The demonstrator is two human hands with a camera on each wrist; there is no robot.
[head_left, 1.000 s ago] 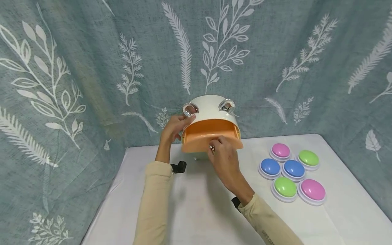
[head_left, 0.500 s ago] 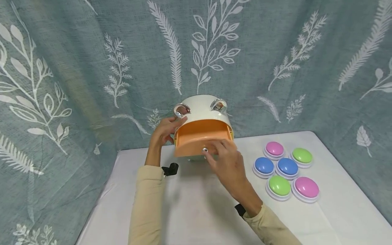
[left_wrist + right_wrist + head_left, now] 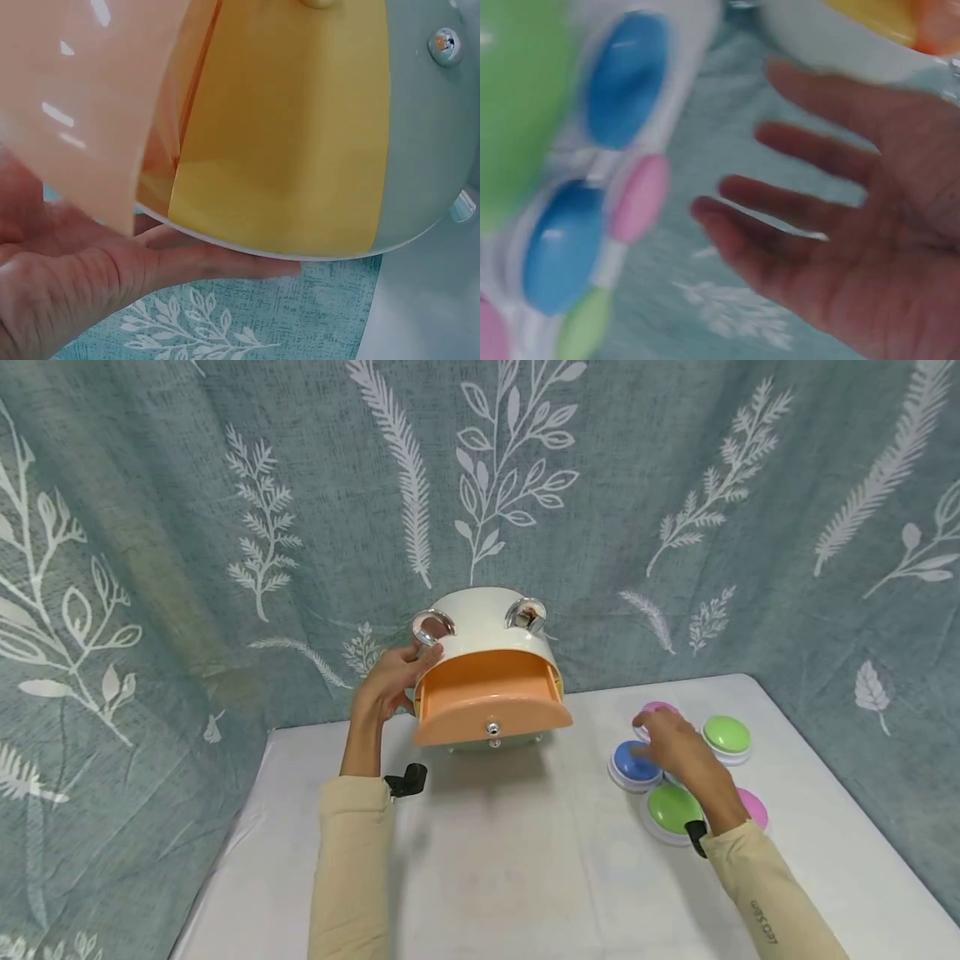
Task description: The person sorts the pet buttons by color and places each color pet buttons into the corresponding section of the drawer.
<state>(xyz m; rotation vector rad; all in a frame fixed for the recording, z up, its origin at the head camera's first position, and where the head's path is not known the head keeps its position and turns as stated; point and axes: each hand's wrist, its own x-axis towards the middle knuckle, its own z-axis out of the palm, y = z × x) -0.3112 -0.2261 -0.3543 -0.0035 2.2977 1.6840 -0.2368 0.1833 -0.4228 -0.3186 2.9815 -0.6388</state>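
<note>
A small rounded drawer chest (image 3: 480, 622) with a white shell and two chrome rings on top stands at the back of the table. Its orange drawer (image 3: 453, 725) is pulled out and has a chrome knob. In the left wrist view a yellow drawer front (image 3: 277, 150) and a grey-green one (image 3: 427, 142) show below it. My left hand (image 3: 386, 683) rests on the chest's left side, its visible finger straight along the shell. My right hand (image 3: 678, 753) hovers with spread fingers over the domed buttons, nearest a blue button (image 3: 632, 766) and a pink button (image 3: 660, 705), holding nothing.
Round buttons on white bases cluster at the right, among them a far green button (image 3: 726, 734), a near green button (image 3: 672, 811) and a pink button (image 3: 753, 807) partly behind my wrist. A leaf-patterned curtain (image 3: 585, 635) hangs behind the white table (image 3: 510, 877).
My right hand has let go of the orange drawer's knob and moved right, over the buttons. The drawer has come out further. The left hand stays on the chest.
</note>
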